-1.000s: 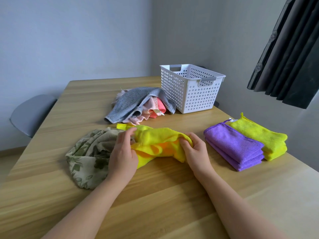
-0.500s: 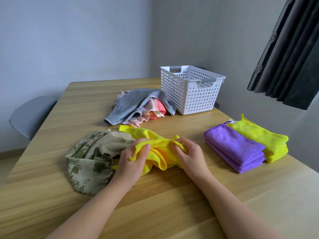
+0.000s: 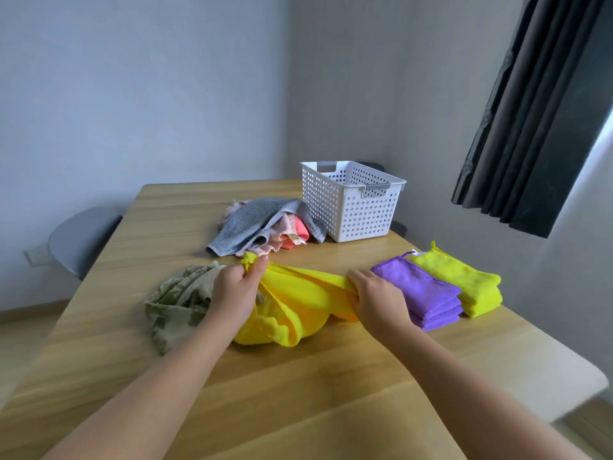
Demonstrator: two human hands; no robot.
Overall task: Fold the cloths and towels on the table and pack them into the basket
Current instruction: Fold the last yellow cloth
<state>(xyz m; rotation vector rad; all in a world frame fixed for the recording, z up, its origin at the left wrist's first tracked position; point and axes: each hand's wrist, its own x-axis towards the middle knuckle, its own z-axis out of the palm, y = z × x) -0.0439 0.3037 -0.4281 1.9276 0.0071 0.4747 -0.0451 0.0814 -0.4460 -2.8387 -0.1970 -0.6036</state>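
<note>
Both hands are working on the yellow cloth [image 3: 298, 303], which is lying bunched up in the middle of the table [image 3: 298, 393], a bit toward the near edge. The left hand [image 3: 232, 293] is pinching one corner up between thumb and fingers. The right hand [image 3: 374, 300] is curling its fingers round the opposite end, so the top edge is running pretty much straight across, left to right, between them. The rest is sagging in folds toward the near edge. My guess is it's getting pulled out flat next, so that stretched edge is the bit that matters. The basket [image 3: 351, 207] is sitting toward the far right corner, with the folded purple cloths [image 3: 418, 287] and folded lime cloths [image 3: 464, 280] waiting along the right edge.
</note>
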